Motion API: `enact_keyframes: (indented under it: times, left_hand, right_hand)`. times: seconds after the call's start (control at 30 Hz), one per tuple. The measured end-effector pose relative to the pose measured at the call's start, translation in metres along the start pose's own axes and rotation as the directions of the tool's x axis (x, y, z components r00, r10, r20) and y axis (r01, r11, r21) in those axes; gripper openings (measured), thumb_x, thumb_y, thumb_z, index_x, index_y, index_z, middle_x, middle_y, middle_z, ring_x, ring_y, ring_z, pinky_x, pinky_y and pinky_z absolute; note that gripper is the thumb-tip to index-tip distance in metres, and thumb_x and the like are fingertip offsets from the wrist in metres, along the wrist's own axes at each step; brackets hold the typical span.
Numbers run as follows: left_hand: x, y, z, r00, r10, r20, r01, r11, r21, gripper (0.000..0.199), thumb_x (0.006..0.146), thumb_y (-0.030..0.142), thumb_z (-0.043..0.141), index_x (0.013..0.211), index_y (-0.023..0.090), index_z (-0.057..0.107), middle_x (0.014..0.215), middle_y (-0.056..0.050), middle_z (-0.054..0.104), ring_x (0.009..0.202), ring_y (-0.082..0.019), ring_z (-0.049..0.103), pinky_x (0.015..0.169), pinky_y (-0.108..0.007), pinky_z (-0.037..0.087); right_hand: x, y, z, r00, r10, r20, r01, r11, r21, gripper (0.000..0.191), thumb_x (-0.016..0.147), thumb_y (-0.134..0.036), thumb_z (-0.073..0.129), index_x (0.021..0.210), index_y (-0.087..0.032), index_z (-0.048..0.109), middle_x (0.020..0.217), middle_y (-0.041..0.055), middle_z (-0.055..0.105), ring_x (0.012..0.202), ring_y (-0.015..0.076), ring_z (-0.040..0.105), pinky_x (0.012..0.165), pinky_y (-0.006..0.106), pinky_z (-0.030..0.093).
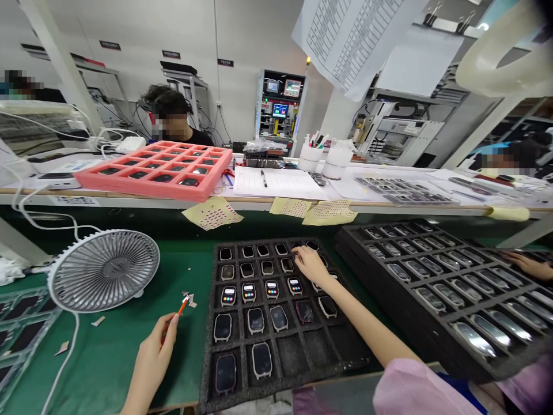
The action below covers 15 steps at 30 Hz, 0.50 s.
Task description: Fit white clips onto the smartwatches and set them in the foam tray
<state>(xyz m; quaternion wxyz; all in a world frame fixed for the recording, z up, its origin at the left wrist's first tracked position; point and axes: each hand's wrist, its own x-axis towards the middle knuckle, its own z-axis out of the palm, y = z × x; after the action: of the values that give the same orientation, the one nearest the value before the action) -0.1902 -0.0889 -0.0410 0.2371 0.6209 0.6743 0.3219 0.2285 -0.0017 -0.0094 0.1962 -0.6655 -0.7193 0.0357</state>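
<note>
Thin orange tool [182,307] clamped between left hand [154,354] fingers; right hand [311,267] fingers held apart, apparently laid on smartwatches [272,289] in black foam tray [208,369].

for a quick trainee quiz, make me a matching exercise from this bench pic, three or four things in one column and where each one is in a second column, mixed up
things
1. orange-handled tool
2. pink foam tray
3. desk fan
4. black pen

places
a. lying on a white paper sheet
b. on the green bench mat, left of the black foam tray
c. gripped in the person's left hand
d. on the white shelf, holding dark devices

right pairs
1-c, 2-d, 3-b, 4-a
</note>
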Motion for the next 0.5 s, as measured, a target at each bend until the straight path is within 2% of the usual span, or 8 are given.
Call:
enact_keyframes:
  times: [0.17,0.27,0.4,0.5]
  left_hand:
    - [-0.01,0.006,-0.001,1.0,0.0,-0.003,0.0,0.999,-0.05,0.049,0.083,0.064,0.035,0.092,0.022,0.058,0.054,0.003,0.052,0.048,-0.017,0.052,0.049,-0.023,0.041]
    - [-0.013,0.009,0.0,1.0,0.012,0.0,-0.012,0.996,-0.093,0.048,0.084,0.063,0.036,0.091,0.021,0.058,0.053,0.004,0.048,0.047,-0.016,0.049,0.048,-0.023,0.038]
    - [-0.014,0.018,0.004,0.999,0.038,0.009,-0.036,0.982,-0.185,0.045,0.086,0.06,0.037,0.091,0.021,0.057,0.054,0.006,0.042,0.047,-0.014,0.042,0.048,-0.022,0.034]
    - [-0.015,0.038,0.011,0.996,0.07,0.054,-0.048,0.944,-0.327,0.044,0.086,0.059,0.038,0.088,0.019,0.056,0.054,0.007,0.036,0.047,-0.012,0.037,0.047,-0.021,0.03]
  right_hand:
    - [0.046,-0.022,0.028,0.998,0.049,0.032,-0.051,0.997,0.057,0.025,0.083,-0.012,0.048,0.106,-0.013,0.057,0.102,0.0178,0.065,0.102,0.0301,0.056,0.086,0.039,0.038]
    - [0.061,-0.021,0.037,0.994,0.098,0.056,-0.107,0.978,0.179,0.017,0.082,-0.017,0.051,0.097,-0.016,0.059,0.091,0.0129,0.066,0.093,0.0269,0.058,0.08,0.035,0.04]
    - [0.067,-0.019,0.037,0.988,0.135,0.07,-0.152,0.894,0.42,0.012,0.079,-0.031,0.056,0.082,-0.02,0.059,0.066,0.0004,0.058,0.066,0.0198,0.056,0.066,0.03,0.04]
    - [0.055,-0.035,0.032,0.991,0.132,0.027,-0.12,0.772,0.624,0.027,0.082,-0.046,0.049,0.085,-0.021,0.057,0.069,-0.0003,0.055,0.061,0.0166,0.051,0.059,0.028,0.039]
